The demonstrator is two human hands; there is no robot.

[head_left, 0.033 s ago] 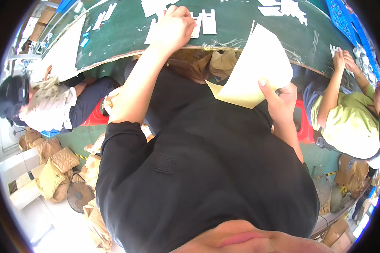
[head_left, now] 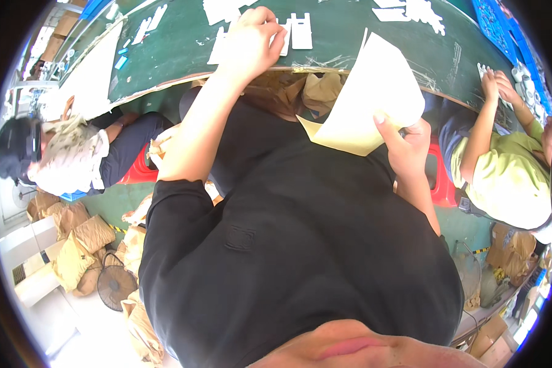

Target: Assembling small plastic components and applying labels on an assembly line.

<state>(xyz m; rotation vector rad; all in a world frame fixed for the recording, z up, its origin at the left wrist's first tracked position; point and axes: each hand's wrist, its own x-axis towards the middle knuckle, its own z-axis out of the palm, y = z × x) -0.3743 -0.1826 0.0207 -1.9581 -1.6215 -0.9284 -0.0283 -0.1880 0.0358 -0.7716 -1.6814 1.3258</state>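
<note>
My left hand [head_left: 253, 42] reaches over the green table with its fingers bent and drawn together among flat white pieces. What its fingertips grip, if anything, is hidden behind the hand. Beside it on the right lies a white slotted piece [head_left: 302, 32] with two prongs at its far end. My right hand [head_left: 406, 142] holds a sheet of paper [head_left: 374, 92] in front of my chest, thumb on top. The sheet is white, bent over, and has a pale yellow part along its lower edge.
The green table [head_left: 343, 23] bears more white pieces [head_left: 424, 13] at the far right and small blue bits [head_left: 121, 62] at the left. A person sits on either side of me. A blue crate [head_left: 494, 27] stands far right; paper bags [head_left: 75, 260] and a fan [head_left: 116, 287] are behind.
My left fingers have shifted slightly over the white pieces. My right hand keeps its hold on the sheet of paper.
</note>
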